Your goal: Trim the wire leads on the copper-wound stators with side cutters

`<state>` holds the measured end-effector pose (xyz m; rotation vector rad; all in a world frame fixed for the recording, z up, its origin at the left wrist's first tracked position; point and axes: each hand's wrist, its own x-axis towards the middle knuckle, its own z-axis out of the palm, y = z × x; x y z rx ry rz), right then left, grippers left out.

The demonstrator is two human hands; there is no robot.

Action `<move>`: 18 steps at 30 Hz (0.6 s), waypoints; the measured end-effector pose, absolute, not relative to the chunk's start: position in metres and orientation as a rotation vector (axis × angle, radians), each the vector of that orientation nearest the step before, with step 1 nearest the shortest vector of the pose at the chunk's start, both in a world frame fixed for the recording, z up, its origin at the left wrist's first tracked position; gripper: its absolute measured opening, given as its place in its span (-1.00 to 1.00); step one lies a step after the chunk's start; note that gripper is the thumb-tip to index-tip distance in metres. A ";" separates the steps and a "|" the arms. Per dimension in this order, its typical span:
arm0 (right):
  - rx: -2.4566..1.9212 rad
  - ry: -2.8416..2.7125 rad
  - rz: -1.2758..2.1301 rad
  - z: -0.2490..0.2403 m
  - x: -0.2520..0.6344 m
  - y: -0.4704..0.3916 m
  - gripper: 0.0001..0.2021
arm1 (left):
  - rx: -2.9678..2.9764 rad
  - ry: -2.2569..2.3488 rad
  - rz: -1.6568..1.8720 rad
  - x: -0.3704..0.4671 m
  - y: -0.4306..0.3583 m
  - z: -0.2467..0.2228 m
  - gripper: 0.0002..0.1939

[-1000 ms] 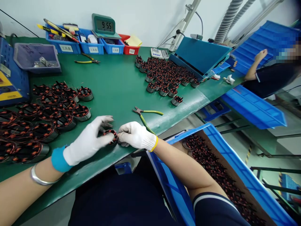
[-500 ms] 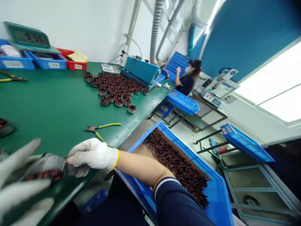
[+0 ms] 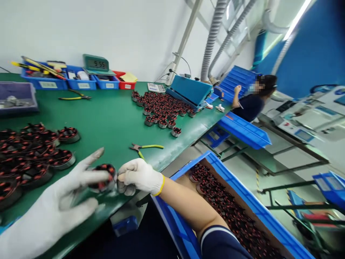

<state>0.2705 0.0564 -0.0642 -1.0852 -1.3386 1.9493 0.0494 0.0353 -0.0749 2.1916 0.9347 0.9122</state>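
A motor stator (image 3: 104, 180), a metal ring with black and copper-red windings, is tilted between my two gloved hands near the table's front edge. My left hand (image 3: 63, 201) is open, fingers and thumb spread around its left side; its index finger crosses in front of the stator. My right hand (image 3: 141, 176) is closed, its fingertips at the stator's right rim. The exact contact is blurred. Green-handled cutters (image 3: 151, 146) lie open just beyond my right hand. A group of stators (image 3: 32, 154) sits left of my hands on the green table (image 3: 107, 118).
More stators (image 3: 161, 108) crowd the back of the table beside a teal box (image 3: 191, 90). A blue crate (image 3: 229, 176) full of them stands under my right forearm. Small bins (image 3: 48, 84), a digital display (image 3: 95, 64) and pliers (image 3: 75, 98) sit back left. A co-worker (image 3: 253, 100) sits beyond.
My view has swung left, bringing the left stator group and the purple bin into sight. The stator remains between my hands and now shows its windings more from above.
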 end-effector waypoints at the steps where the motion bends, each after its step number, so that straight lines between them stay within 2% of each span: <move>1: -1.072 -1.329 1.950 -0.065 0.270 0.056 -0.67 | 2.288 0.885 0.993 0.047 0.029 -0.071 -0.58; 2: -1.066 -1.343 1.946 -0.065 0.270 0.054 -0.69 | 2.383 0.830 1.083 0.046 0.024 -0.068 -0.59; 4: -1.084 -1.427 1.894 -0.067 0.271 0.051 -0.73 | 2.455 0.855 1.164 0.049 0.018 -0.063 -0.46; 6: -1.133 -1.578 1.752 -0.069 0.271 0.049 -0.76 | 2.328 1.052 0.971 0.057 0.023 -0.063 -0.33; 8: -1.177 -1.643 1.644 -0.075 0.268 0.050 -0.76 | 2.216 1.120 0.664 0.064 0.034 -0.067 -0.45; 9: -1.192 -1.611 1.655 -0.079 0.266 0.052 -0.76 | 2.242 1.137 0.629 0.066 0.041 -0.070 -0.54; 11: -1.185 -1.436 1.790 -0.089 0.261 0.055 -0.74 | 2.453 1.155 0.731 0.066 0.051 -0.078 -0.65; 14: -1.158 -1.337 1.876 -0.097 0.256 0.058 -0.70 | 2.729 1.224 0.922 0.061 0.056 -0.087 -0.67; 16: -1.182 -1.617 1.565 -0.093 0.257 0.057 -0.71 | 2.680 1.305 0.895 0.058 0.055 -0.089 -0.67; 18: -1.148 -1.978 0.962 -0.085 0.258 0.056 -0.70 | 2.577 1.362 0.833 0.056 0.053 -0.089 -0.67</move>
